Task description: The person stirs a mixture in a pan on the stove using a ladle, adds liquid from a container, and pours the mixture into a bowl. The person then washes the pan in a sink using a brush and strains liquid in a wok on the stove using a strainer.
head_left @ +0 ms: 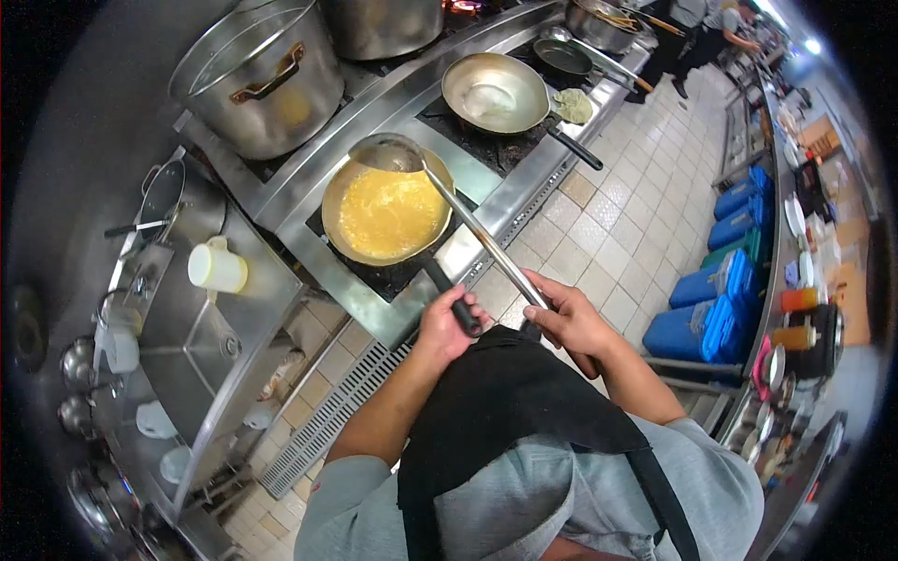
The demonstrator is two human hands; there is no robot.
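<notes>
A pan (329,217) with yellow liquid (388,213) spread over its bottom sits on the near burner. My left hand (447,325) is closed round the pan's black handle. My right hand (572,323) grips the long metal shaft of a ladle (388,152). The ladle's bowl is over the far rim of the pan, and its shaft slants down across the pan's right side toward me. Behind and to the right, a second pan (496,92) rests on another burner, its black handle pointing toward the aisle.
Large pots (271,84) stand at the back left. A sink counter (187,351) with a pale yellow jug (217,267) is on the left. Blue bins (697,327) and a loaded counter line the right. Other people (716,37) stand at the far end of the tiled aisle.
</notes>
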